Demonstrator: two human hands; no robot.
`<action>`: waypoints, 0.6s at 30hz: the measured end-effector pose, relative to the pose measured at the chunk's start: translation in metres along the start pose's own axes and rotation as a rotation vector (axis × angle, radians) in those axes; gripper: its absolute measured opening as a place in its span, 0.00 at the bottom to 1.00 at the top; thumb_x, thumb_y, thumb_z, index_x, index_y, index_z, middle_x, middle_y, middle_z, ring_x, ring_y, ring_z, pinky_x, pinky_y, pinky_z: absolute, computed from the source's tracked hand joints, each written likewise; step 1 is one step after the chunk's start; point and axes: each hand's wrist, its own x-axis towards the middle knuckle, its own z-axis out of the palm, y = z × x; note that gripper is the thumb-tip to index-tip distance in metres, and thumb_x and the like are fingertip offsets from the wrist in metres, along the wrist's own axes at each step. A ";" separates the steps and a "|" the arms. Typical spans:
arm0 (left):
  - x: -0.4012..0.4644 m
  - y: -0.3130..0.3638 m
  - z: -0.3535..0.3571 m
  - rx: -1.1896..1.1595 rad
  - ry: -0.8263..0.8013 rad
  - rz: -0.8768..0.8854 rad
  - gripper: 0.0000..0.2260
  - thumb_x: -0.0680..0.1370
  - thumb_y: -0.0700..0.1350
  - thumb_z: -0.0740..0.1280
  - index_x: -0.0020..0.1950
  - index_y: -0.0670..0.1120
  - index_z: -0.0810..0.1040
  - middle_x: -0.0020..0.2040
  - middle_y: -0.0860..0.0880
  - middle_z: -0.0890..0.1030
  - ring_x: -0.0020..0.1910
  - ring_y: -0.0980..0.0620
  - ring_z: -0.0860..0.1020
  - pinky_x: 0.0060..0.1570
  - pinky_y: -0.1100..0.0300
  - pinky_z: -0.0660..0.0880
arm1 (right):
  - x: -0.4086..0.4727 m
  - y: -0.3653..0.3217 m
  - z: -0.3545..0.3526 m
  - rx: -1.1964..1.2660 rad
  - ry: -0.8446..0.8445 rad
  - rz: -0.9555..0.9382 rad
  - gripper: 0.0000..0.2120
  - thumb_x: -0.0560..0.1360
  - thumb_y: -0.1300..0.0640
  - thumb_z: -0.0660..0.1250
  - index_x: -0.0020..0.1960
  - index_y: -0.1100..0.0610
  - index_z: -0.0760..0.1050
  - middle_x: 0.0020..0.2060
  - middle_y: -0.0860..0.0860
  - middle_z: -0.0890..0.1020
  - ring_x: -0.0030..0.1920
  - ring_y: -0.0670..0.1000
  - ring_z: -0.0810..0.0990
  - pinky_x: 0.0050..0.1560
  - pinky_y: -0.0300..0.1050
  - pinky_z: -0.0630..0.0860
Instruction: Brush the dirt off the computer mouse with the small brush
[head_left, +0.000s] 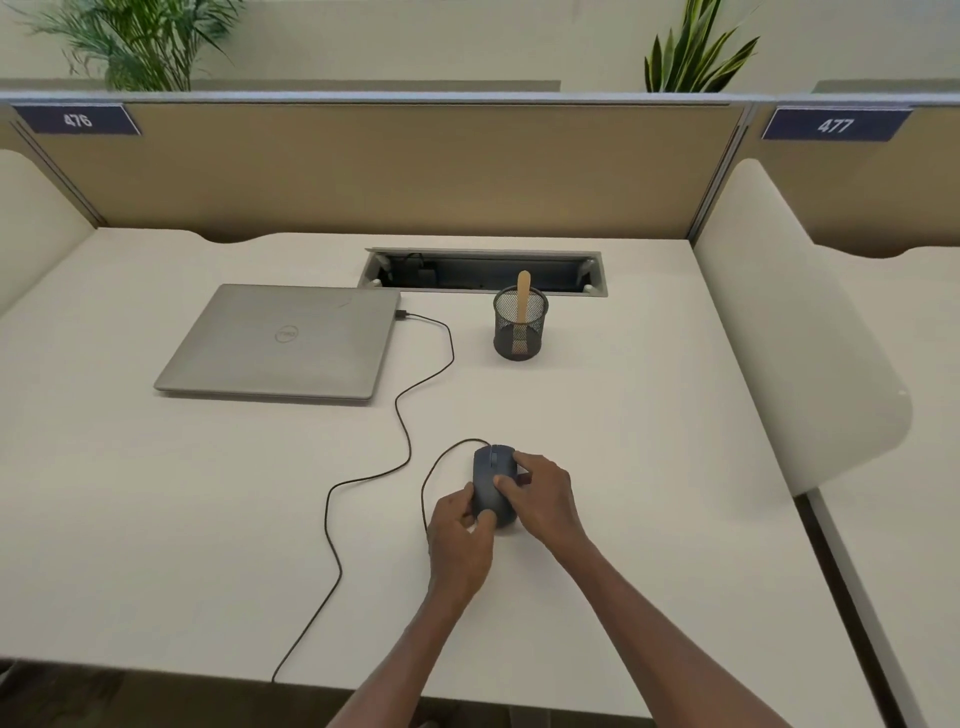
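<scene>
Partitioned office desks, numbered 476 and 477, frame the pale worktop (597, 415) we inspected. We find the mouse (491, 486) near the front edge, its cable (400, 410) running to a closed laptop (283, 343) at the left. We hold the mouse from both flanks: our left hand (460, 525) curls fingers and thumb about its rear left side, and our right hand (543, 493) clasps its right side, thumb on top. We judge this grip serves to steady or lift the mouse before any cleaning. The brush (522, 306) is not yet taken up; it stands handle upward in a black mesh cup (519, 343) well beyond the mouse, alone there as far as we can tell. Behind the cup lies an open cable tray (483, 273).
</scene>
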 end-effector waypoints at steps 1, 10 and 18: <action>0.002 0.001 -0.002 0.012 -0.001 0.006 0.05 0.76 0.35 0.65 0.47 0.42 0.79 0.45 0.48 0.79 0.41 0.50 0.74 0.36 0.71 0.68 | 0.000 -0.001 0.002 -0.012 0.004 -0.005 0.08 0.73 0.58 0.68 0.46 0.64 0.78 0.42 0.57 0.83 0.45 0.56 0.81 0.44 0.52 0.77; 0.010 0.005 -0.017 0.045 -0.084 -0.003 0.06 0.77 0.33 0.60 0.42 0.39 0.74 0.40 0.43 0.74 0.38 0.46 0.68 0.32 0.66 0.63 | -0.002 -0.001 0.014 -0.093 0.029 -0.063 0.09 0.76 0.60 0.67 0.40 0.63 0.71 0.40 0.55 0.79 0.42 0.55 0.77 0.42 0.47 0.73; 0.010 0.006 -0.027 0.037 -0.039 0.126 0.11 0.77 0.33 0.61 0.36 0.41 0.65 0.33 0.44 0.65 0.34 0.51 0.63 0.34 0.56 0.60 | -0.008 -0.008 0.004 -0.021 0.049 0.002 0.09 0.81 0.54 0.62 0.46 0.54 0.79 0.48 0.55 0.81 0.50 0.54 0.77 0.49 0.43 0.69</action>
